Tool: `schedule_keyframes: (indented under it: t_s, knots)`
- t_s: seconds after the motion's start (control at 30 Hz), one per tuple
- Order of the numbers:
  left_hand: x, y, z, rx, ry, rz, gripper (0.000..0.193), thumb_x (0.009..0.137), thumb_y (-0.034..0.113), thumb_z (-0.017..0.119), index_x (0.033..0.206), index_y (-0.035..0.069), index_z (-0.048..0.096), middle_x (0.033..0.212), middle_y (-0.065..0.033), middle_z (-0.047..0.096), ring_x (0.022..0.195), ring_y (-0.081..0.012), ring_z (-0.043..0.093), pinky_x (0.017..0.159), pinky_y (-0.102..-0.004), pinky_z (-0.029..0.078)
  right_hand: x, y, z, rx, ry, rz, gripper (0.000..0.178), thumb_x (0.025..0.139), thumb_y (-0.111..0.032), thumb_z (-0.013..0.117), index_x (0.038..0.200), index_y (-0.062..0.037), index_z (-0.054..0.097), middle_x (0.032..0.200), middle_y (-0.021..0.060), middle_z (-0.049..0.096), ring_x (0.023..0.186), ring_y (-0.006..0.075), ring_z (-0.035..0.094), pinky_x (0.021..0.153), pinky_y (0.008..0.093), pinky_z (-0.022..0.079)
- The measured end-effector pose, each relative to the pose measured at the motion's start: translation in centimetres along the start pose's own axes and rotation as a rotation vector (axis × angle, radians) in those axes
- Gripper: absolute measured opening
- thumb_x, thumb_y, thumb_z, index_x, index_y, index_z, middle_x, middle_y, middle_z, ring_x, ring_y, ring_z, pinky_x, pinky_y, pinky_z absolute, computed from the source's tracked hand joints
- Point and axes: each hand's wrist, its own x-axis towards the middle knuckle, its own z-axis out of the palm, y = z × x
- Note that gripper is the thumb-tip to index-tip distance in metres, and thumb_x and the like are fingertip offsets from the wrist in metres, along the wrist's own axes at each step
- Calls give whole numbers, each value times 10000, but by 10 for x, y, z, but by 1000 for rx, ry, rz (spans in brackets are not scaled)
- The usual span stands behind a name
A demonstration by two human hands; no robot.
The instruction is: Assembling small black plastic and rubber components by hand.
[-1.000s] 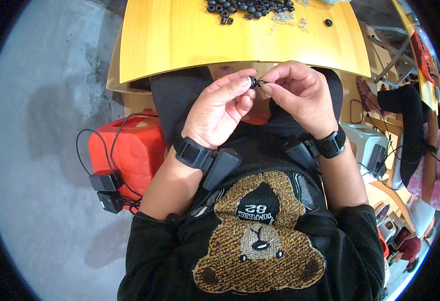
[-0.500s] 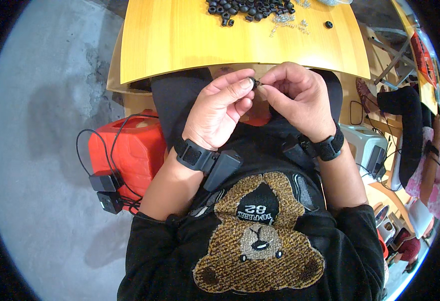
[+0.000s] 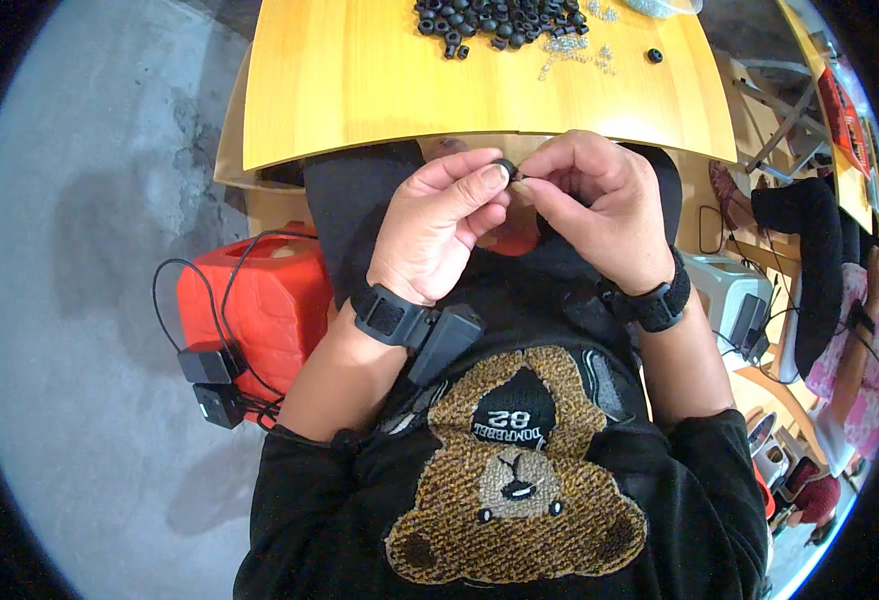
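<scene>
Just past the table's near edge, above my lap, my two hands meet. My left hand [image 3: 449, 205] pinches a small round black plastic piece [image 3: 505, 167] between thumb and fingertips. Thumb and forefinger of my right hand [image 3: 599, 195] are pressed together against the side of that piece; whatever they grip there is mostly covered and too small to name. On the table [image 3: 359, 90], at the far side, lies a heap of similar black pieces [image 3: 499, 20]. Beside it is a scatter of tiny silvery parts that look like springs [image 3: 569, 47]. One black piece [image 3: 655, 56] lies apart to the right.
A clear tub [image 3: 664, 6] stands at the table's far right. By my left side is a red plastic stool [image 3: 249, 300] with black boxes and cables [image 3: 217, 385] hanging on it. A grey stool [image 3: 729, 300] is at my right. Another person's leg [image 3: 809, 220] shows farther right.
Both hands stay together, with slight finger shifts. More of the black piece shows above the left thumb now. The table view has shifted slightly downward.
</scene>
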Motion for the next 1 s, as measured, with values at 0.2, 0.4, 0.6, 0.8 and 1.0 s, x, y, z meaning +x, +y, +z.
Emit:
schedule_keyframes:
  t_s: [0.2, 0.4, 0.6, 0.8, 1.0]
  knots:
    - [-2, 0, 8, 42, 41, 23, 253, 844, 75, 636, 1088, 17, 602, 925, -64, 651, 786, -137, 638, 669, -214, 542, 0, 3, 2, 137, -4, 32, 85, 758, -32, 687, 791, -12, 611, 698, 13, 616, 623, 61, 571, 564, 210, 477]
    - [1, -3, 4, -2, -27, 63, 239, 858, 72, 619, 1090, 16, 601, 959, -69, 645, 828, -131, 631, 704, -222, 534, 2, 4, 0, 308, -96, 95, 104, 792, 1, 663, 822, -12, 563, 724, -6, 599, 647, 47, 568, 564, 195, 477]
    - [5, -7, 2, 5, -55, 87, 193, 866, 59, 609, 1058, 41, 607, 936, -52, 643, 806, -107, 618, 694, -208, 513, 6, 6, 2, 466, -125, 104, 130, 801, 25, 644, 881, -10, 548, 759, -9, 570, 676, 44, 548, 589, 176, 460]
    - [6, -1, 4, 41, -124, 104, 134, 860, 40, 609, 991, 61, 587, 881, -40, 631, 740, -94, 593, 652, -201, 493, 12, 1, -9, 377, -226, 156, 223, 778, -27, 693, 982, -7, 605, 776, -19, 544, 678, 39, 504, 598, 174, 436]
    - [4, 2, 8, 18, -168, 84, 207, 841, 23, 626, 990, 91, 499, 881, -54, 617, 714, -107, 570, 627, -210, 470, 28, 0, -23, -1, -411, -156, 279, 749, -146, 723, 996, -41, 647, 803, 44, 581, 728, 153, 553, 657, 276, 453]
